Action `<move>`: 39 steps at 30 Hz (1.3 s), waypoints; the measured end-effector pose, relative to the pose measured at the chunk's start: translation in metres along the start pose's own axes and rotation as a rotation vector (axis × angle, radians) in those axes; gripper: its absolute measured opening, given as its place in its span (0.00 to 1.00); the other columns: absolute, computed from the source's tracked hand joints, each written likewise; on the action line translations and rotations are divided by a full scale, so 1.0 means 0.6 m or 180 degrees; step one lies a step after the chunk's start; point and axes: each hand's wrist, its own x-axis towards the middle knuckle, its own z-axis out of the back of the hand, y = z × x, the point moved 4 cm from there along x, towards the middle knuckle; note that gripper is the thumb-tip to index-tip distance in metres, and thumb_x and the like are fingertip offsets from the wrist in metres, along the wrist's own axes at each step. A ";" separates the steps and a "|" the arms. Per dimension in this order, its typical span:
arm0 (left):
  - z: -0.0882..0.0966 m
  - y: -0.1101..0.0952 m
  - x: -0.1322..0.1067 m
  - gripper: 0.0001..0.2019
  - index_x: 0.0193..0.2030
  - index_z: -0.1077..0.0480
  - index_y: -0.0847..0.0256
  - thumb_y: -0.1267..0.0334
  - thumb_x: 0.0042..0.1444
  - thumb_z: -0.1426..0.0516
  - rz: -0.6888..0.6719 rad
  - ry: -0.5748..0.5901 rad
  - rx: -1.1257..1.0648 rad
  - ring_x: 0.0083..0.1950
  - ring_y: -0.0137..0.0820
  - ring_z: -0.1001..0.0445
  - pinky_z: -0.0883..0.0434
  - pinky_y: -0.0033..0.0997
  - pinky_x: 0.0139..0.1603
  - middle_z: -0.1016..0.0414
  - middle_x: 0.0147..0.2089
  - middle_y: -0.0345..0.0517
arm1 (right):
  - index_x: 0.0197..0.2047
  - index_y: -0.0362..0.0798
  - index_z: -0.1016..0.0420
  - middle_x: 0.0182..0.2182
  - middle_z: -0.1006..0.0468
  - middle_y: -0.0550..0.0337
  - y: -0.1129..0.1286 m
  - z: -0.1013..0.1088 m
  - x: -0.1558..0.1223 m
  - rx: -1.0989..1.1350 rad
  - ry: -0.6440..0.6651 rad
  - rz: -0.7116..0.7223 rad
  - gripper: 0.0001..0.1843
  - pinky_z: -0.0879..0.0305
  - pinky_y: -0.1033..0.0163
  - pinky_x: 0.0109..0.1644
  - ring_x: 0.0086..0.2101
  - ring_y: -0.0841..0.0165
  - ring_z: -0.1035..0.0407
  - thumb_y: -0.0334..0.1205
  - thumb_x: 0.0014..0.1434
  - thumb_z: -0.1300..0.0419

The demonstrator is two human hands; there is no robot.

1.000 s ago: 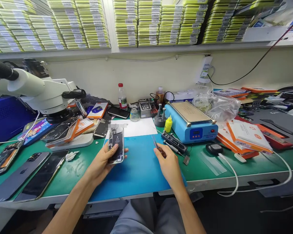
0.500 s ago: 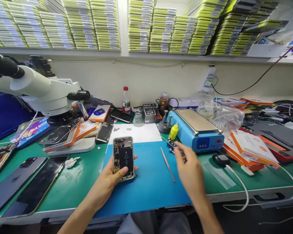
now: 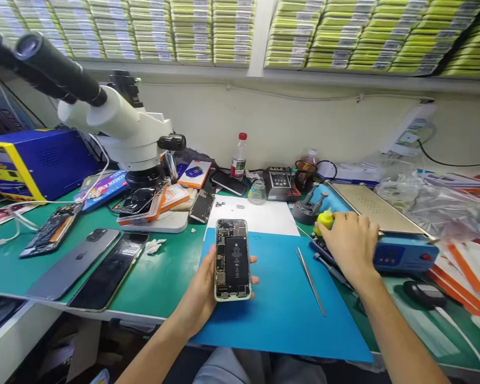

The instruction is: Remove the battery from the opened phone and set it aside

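My left hand (image 3: 202,290) grips an opened phone (image 3: 232,260) from below, its black battery and circuit boards facing up, held over the blue mat (image 3: 280,304). My right hand (image 3: 350,242) reaches to the right of the mat, fingers curled round a small yellow bottle (image 3: 324,218) in front of the blue heating plate (image 3: 388,234). Metal tweezers (image 3: 311,281) lie loose on the mat between my two hands.
A white microscope (image 3: 116,120) stands at the left over a stack of phone parts. Two phones (image 3: 92,264) lie face down and face up on the green table. White paper (image 3: 260,213), a red-capped bottle (image 3: 239,156), a small jar and shelves of yellow boxes sit behind.
My right hand put the tweezers down on the mat and moved right to the yellow bottle. My left hand brought the opened phone nearer and turned it upright. The view swung left.
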 end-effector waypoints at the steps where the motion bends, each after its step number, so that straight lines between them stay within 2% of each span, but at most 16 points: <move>1: 0.001 0.000 0.001 0.34 0.76 0.41 0.61 0.40 0.75 0.58 -0.0005 0.0032 -0.0056 0.54 0.51 0.17 0.20 0.55 0.54 0.25 0.67 0.65 | 0.50 0.34 0.25 0.48 0.22 0.26 -0.001 0.007 0.000 0.0157 -0.0037 -0.0073 0.23 0.42 0.35 0.59 0.54 0.35 0.33 0.47 0.64 0.45; 3: 0.005 0.003 0.004 0.34 0.75 0.38 0.60 0.41 0.75 0.58 0.0009 0.0061 -0.0120 0.54 0.51 0.17 0.20 0.55 0.55 0.24 0.67 0.65 | 0.55 0.38 0.28 0.49 0.20 0.31 -0.002 0.029 -0.006 0.0571 -0.0133 -0.0272 0.27 0.39 0.35 0.59 0.54 0.37 0.29 0.51 0.62 0.42; 5: 0.008 0.006 0.005 0.32 0.74 0.36 0.60 0.42 0.75 0.56 0.0045 0.0092 -0.0156 0.54 0.51 0.17 0.21 0.54 0.55 0.24 0.67 0.64 | 0.60 0.43 0.32 0.52 0.19 0.36 0.002 0.054 -0.025 0.1071 -0.0204 -0.0490 0.33 0.31 0.38 0.55 0.52 0.41 0.25 0.58 0.60 0.40; 8: 0.009 0.007 0.003 0.31 0.74 0.36 0.61 0.43 0.75 0.55 0.0072 0.0175 -0.0127 0.56 0.51 0.17 0.21 0.54 0.56 0.24 0.67 0.65 | 0.60 0.51 0.30 0.53 0.17 0.47 0.022 0.084 -0.080 0.1767 -0.0111 -0.0599 0.37 0.22 0.45 0.48 0.49 0.48 0.20 0.70 0.59 0.40; 10: 0.007 0.005 0.001 0.31 0.74 0.37 0.61 0.43 0.75 0.55 0.0064 0.0221 -0.0069 0.56 0.51 0.17 0.22 0.54 0.57 0.24 0.67 0.66 | 0.59 0.54 0.27 0.50 0.15 0.52 0.041 0.093 -0.126 0.2137 0.0126 -0.0496 0.38 0.19 0.51 0.44 0.46 0.52 0.18 0.73 0.59 0.41; 12: 0.005 0.003 -0.001 0.31 0.74 0.36 0.60 0.43 0.75 0.55 0.0052 0.0259 0.0001 0.56 0.50 0.18 0.22 0.53 0.57 0.24 0.66 0.66 | 0.61 0.55 0.25 0.47 0.14 0.56 0.060 0.092 -0.169 0.2485 0.0506 -0.0236 0.36 0.18 0.57 0.39 0.43 0.55 0.17 0.70 0.61 0.39; 14: 0.003 0.003 -0.002 0.31 0.72 0.34 0.60 0.42 0.74 0.53 0.0038 0.0286 0.0062 0.56 0.50 0.17 0.23 0.52 0.57 0.23 0.65 0.65 | 0.65 0.57 0.28 0.45 0.13 0.59 0.076 0.091 -0.203 0.2617 0.0750 0.0231 0.33 0.18 0.63 0.35 0.39 0.60 0.16 0.64 0.64 0.38; 17: 0.003 0.006 -0.003 0.30 0.71 0.31 0.59 0.41 0.73 0.51 0.0053 0.0326 0.0137 0.56 0.49 0.17 0.22 0.49 0.57 0.23 0.65 0.64 | 0.65 0.59 0.30 0.41 0.13 0.64 0.091 0.096 -0.228 0.2488 0.0571 0.0939 0.27 0.22 0.68 0.29 0.32 0.66 0.18 0.57 0.67 0.36; 19: 0.005 0.009 -0.003 0.30 0.70 0.30 0.59 0.41 0.73 0.51 0.0071 0.0352 0.0197 0.57 0.49 0.18 0.22 0.48 0.57 0.24 0.66 0.62 | 0.60 0.59 0.28 0.43 0.13 0.65 0.095 0.101 -0.231 0.2223 0.0318 0.1269 0.21 0.23 0.68 0.29 0.30 0.68 0.19 0.55 0.68 0.36; 24: 0.011 0.014 -0.003 0.29 0.68 0.29 0.59 0.42 0.73 0.51 0.0078 0.0308 0.0284 0.58 0.48 0.18 0.22 0.47 0.59 0.21 0.63 0.60 | 0.60 0.58 0.28 0.49 0.15 0.62 0.103 0.104 -0.222 0.1763 0.0026 0.1725 0.17 0.21 0.63 0.43 0.47 0.63 0.18 0.52 0.72 0.41; 29: 0.007 0.014 -0.003 0.29 0.69 0.30 0.58 0.42 0.74 0.54 0.0101 0.0465 0.0396 0.58 0.48 0.19 0.24 0.48 0.60 0.24 0.67 0.62 | 0.61 0.58 0.28 0.47 0.16 0.64 0.099 0.098 -0.216 0.1662 0.0044 0.1726 0.18 0.24 0.62 0.42 0.44 0.66 0.19 0.52 0.72 0.41; 32: 0.008 0.015 -0.003 0.29 0.69 0.29 0.58 0.42 0.74 0.54 0.0096 0.0467 0.0433 0.57 0.46 0.18 0.23 0.46 0.58 0.23 0.66 0.62 | 0.62 0.59 0.28 0.48 0.17 0.65 0.094 0.101 -0.210 0.1690 0.0038 0.1813 0.18 0.25 0.61 0.47 0.45 0.67 0.20 0.51 0.72 0.40; 35: 0.009 0.019 -0.002 0.29 0.69 0.29 0.58 0.42 0.75 0.54 0.0113 0.0468 0.0436 0.56 0.46 0.18 0.22 0.43 0.56 0.23 0.65 0.62 | 0.64 0.60 0.27 0.51 0.19 0.63 0.088 0.113 -0.198 0.1570 -0.0059 0.1963 0.19 0.25 0.60 0.51 0.49 0.66 0.22 0.50 0.72 0.41; 39: 0.005 0.019 -0.004 0.29 0.69 0.29 0.59 0.42 0.74 0.54 0.0138 0.0457 0.0454 0.56 0.45 0.18 0.22 0.42 0.55 0.23 0.65 0.63 | 0.67 0.60 0.28 0.54 0.21 0.59 0.086 0.138 -0.183 0.1354 -0.0154 0.2247 0.21 0.23 0.57 0.48 0.49 0.63 0.23 0.50 0.74 0.44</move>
